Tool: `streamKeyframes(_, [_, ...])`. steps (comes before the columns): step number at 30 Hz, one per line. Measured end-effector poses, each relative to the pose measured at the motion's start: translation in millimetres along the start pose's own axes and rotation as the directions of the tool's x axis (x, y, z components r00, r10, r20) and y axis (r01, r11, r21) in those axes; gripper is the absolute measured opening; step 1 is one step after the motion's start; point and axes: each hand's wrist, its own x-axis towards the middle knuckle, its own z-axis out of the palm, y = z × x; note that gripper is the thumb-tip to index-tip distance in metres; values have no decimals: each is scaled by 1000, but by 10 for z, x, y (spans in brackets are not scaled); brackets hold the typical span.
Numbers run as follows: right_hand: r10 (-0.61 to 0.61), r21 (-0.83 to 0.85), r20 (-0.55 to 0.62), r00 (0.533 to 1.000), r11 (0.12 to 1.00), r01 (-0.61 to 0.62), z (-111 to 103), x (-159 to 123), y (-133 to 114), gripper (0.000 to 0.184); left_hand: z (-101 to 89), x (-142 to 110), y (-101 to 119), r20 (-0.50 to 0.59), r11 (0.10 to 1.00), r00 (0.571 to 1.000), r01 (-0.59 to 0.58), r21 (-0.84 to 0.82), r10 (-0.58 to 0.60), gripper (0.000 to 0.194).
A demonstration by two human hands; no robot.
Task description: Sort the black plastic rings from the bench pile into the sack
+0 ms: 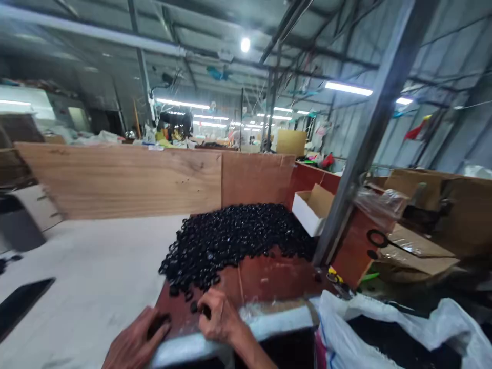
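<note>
A broad heap of small shiny black pieces (238, 236) lies on the reddish-brown tabletop (277, 274); their exact kind is too small to tell. At the near edge of the heap is my right hand (219, 315), its fingers curled in a pinch around what looks like one black piece. A loose black piece (193, 307) sits just left of these fingers. My left hand (136, 338) rests lower left by the table's front edge, thumb and fingers bent toward each other. Something dark shows between them, but I cannot make it out.
A wooden board (146, 179) walls off the far side. An open white carton (307, 212) stands right of the heap, beside a slanted metal post (365, 138). At front right is a white sack (346, 328) with black contents. A pale surface (103, 277) extends left.
</note>
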Motion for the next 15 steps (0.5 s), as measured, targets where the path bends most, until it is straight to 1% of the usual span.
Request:
streamKeyframes(1, [-5, 29, 21, 1000, 1000, 4, -11, -30, -23, 30, -6, -26, 15, 28, 1000, 1000, 5, -9, -5, 25])
streamKeyframes(2, [-41, 55, 50, 998, 998, 38, -35, -44, -30, 28, -9, -25, 37, 48, 1000, 999, 7, -10, -6, 26])
streamKeyframes(5, [-89, 142, 110, 990, 987, 72, -92, -46, -11, 24, -27, 40, 88, 89, 999, 995, 37, 0, -37, 27])
streamKeyframes(7, [-143, 166, 148, 979, 979, 118, -90, -38, -8, 25, -47, 74, 92, 122, 999, 992, 40, -18, -38, 25])
streamKeyframes(9, [-192, 170, 173, 966, 972, 162, -72, -18, -20, 27, -60, 89, 72, 131, 998, 991, 30, -50, -24, 24])
streamKeyframes(11, [-163, 159, 158, 974, 978, 137, -58, 20, -33, 30, -57, 95, 39, 118, 996, 993, 41, -78, -32, 24])
streamKeyframes(13, [-77, 148, 112, 991, 987, 60, -57, 60, -36, 34, -44, 103, 6, 105, 991, 992, 82, -104, -71, 24])
streamKeyframes(15, [-18, 157, 90, 996, 988, 3, -71, 74, -32, 32, -33, 116, -10, 109, 983, 988, 121, -138, -106, 25])
